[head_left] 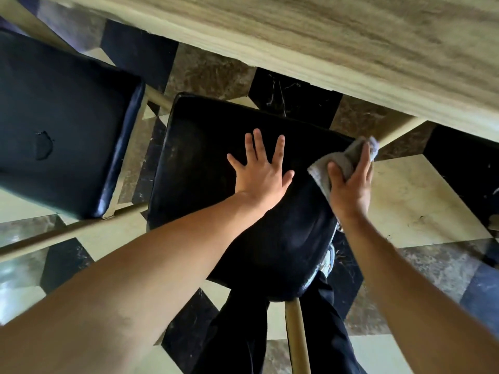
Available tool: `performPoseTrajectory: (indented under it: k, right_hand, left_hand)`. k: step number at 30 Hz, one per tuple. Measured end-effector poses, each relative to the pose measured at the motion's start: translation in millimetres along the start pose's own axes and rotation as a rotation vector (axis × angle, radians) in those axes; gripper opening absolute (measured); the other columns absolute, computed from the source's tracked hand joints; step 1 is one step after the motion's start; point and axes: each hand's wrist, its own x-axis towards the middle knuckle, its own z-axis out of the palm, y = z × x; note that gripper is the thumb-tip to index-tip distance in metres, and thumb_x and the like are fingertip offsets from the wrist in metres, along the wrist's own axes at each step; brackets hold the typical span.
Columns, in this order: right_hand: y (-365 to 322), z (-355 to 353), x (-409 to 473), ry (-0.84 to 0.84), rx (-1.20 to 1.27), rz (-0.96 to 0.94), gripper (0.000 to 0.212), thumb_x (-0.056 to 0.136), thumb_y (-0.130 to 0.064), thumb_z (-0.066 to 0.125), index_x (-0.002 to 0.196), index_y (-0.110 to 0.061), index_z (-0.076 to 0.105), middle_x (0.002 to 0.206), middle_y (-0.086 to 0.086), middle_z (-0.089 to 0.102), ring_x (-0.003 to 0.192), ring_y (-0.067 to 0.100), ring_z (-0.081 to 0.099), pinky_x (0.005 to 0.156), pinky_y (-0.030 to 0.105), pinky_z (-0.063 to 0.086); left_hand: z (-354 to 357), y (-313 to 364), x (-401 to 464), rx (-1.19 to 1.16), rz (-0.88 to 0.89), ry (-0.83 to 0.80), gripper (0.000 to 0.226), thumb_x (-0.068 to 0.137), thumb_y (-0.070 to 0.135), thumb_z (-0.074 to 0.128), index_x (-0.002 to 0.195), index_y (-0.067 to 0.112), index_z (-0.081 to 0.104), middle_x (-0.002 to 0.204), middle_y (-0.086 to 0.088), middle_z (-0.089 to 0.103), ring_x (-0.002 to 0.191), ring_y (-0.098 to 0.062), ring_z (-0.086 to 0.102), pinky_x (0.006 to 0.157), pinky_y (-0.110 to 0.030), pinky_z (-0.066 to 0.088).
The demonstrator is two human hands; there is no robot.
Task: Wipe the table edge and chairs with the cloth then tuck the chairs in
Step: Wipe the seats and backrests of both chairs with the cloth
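Two hands at work over one black chair seat (216,163). Right hand (349,184) clamped on the grey cloth (334,164), fingers folded over it, thumb pressing on the near side; cloth bunched and lying against the right edge of the seat, close to the far right corner. Left hand (260,171) flat and spread wide on the middle of the same seat, fingers apart, holding nothing, probably steadying the chair. Just beyond the cloth, a pale table leg (397,132) going up to the wooden tabletop (297,41), which fills the far side of the view. Seat well out from under the tabletop, with checkered floor (413,193) visible between them, so not yet tucked in. On the left, a second chair (62,120) with a dark seat, a small tear in its cover, also pulled out from the tabletop. Below, near the bottom, dark trousers and a shoe behind the seat.

As for progress: wiping of this seat appears in hand, at its right side. Not possible to tell whether the table edge or the second chair are already wiped; no clear marks of wetness on them. Still left, by judgement: finishing this chair, perhaps the other one, then pushing both under the tabletop.
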Motion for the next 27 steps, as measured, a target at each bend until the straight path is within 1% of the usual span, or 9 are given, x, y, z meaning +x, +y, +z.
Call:
performPoseTrajectory:
  k: [2, 4, 6, 12, 14, 18, 21, 23, 27]
  right_hand:
    - [-14.0, -1.8, 31.2, -0.049, -0.133, -0.013, 0.069, 0.098, -0.045, 0.057, 0.158, -0.028, 0.028, 0.166, 0.010, 0.022, 0.145, 0.031, 0.036, 0.106, 0.038, 0.040]
    - [-29.4, -3.0, 58.1, -0.133, -0.282, -0.053, 0.059, 0.097, -0.051, 0.052, 0.151, -0.031, 0.041, 0.159, 0.014, 0.035, 0.141, 0.037, 0.038, 0.113, 0.046, 0.036]
    - [-45.2, -2.7, 76.3, -0.214, -0.396, -0.047, 0.054, 0.094, -0.058, 0.046, 0.142, -0.034, 0.050, 0.148, 0.014, 0.049, 0.134, 0.041, 0.044, 0.112, 0.050, 0.037]
    - [-40.3, -9.8, 53.4, -0.193, -0.377, -0.150, 0.046, 0.095, -0.059, 0.048, 0.137, -0.040, 0.049, 0.139, 0.008, 0.054, 0.130, 0.039, 0.046, 0.105, 0.048, 0.041]
    - [-29.7, -16.2, 48.9, -0.169, -0.324, -0.173, 0.046, 0.096, -0.054, 0.052, 0.138, -0.036, 0.051, 0.135, 0.013, 0.055, 0.126, 0.039, 0.049, 0.102, 0.045, 0.043]
    - [-30.1, -15.3, 61.7, -0.085, -0.315, -0.008, 0.051, 0.096, -0.057, 0.050, 0.130, -0.019, 0.062, 0.129, 0.023, 0.061, 0.116, 0.044, 0.056, 0.095, 0.044, 0.046]
    - [-42.4, -10.3, 73.8, -0.123, -0.495, 0.025, 0.059, 0.099, -0.058, 0.042, 0.122, -0.007, 0.064, 0.124, 0.031, 0.063, 0.114, 0.050, 0.057, 0.095, 0.049, 0.045]
    - [-65.1, 6.3, 74.5, -0.172, -0.582, -0.057, 0.057, 0.100, -0.058, 0.039, 0.123, -0.010, 0.062, 0.126, 0.031, 0.062, 0.115, 0.052, 0.056, 0.099, 0.053, 0.042]
    - [-125.1, 66.7, 70.0, -0.349, -0.708, -0.239, 0.054, 0.100, -0.060, 0.034, 0.130, -0.022, 0.056, 0.132, 0.019, 0.060, 0.119, 0.045, 0.056, 0.101, 0.054, 0.043]
  left_hand:
    - [0.5, 0.2, -0.2, -0.003, -0.007, -0.003, 0.079, 0.100, 0.063, 0.026, 0.159, 0.026, -0.011, 0.164, -0.028, -0.012, 0.151, -0.044, -0.010, 0.109, -0.077, 0.019]
    - [0.9, -0.2, 0.7, -0.009, -0.009, -0.013, 0.079, 0.100, 0.063, 0.025, 0.159, 0.026, -0.011, 0.164, -0.028, -0.012, 0.151, -0.044, -0.011, 0.109, -0.077, 0.018]
    - [0.1, -1.9, 1.3, -0.001, 0.003, -0.019, 0.078, 0.100, 0.063, 0.025, 0.159, 0.026, -0.010, 0.164, -0.028, -0.011, 0.152, -0.044, -0.010, 0.109, -0.076, 0.018]
    - [-5.1, -15.3, 2.8, -0.105, -0.034, -0.041, 0.079, 0.101, 0.051, 0.033, 0.159, 0.009, -0.002, 0.168, -0.013, -0.009, 0.155, -0.029, -0.008, 0.118, -0.065, 0.019]
    - [-8.4, -26.0, -0.6, -0.085, 0.019, -0.039, 0.082, 0.100, 0.047, 0.041, 0.158, 0.007, -0.001, 0.168, -0.010, -0.010, 0.155, -0.025, -0.008, 0.120, -0.059, 0.023]
    - [-16.1, -63.5, -11.0, 0.006, 0.047, 0.043, 0.088, 0.096, 0.050, 0.054, 0.157, 0.001, 0.013, 0.167, -0.019, 0.000, 0.155, -0.031, 0.003, 0.118, -0.049, 0.033]
    - [-24.4, -100.3, -12.1, -0.001, -0.153, 0.051, 0.092, 0.094, 0.054, 0.057, 0.156, 0.001, 0.016, 0.166, -0.023, 0.003, 0.154, -0.036, 0.005, 0.118, -0.053, 0.030]
    - [-25.2, -128.2, -14.5, -0.030, -0.274, 0.005, 0.093, 0.095, 0.054, 0.057, 0.157, 0.004, 0.010, 0.165, -0.026, 0.002, 0.153, -0.039, 0.006, 0.117, -0.052, 0.033]
    - [-19.6, -145.6, -19.4, -0.073, -0.225, -0.082, 0.091, 0.097, 0.052, 0.053, 0.159, 0.009, 0.002, 0.166, -0.024, -0.002, 0.154, -0.036, 0.004, 0.110, -0.046, 0.043]
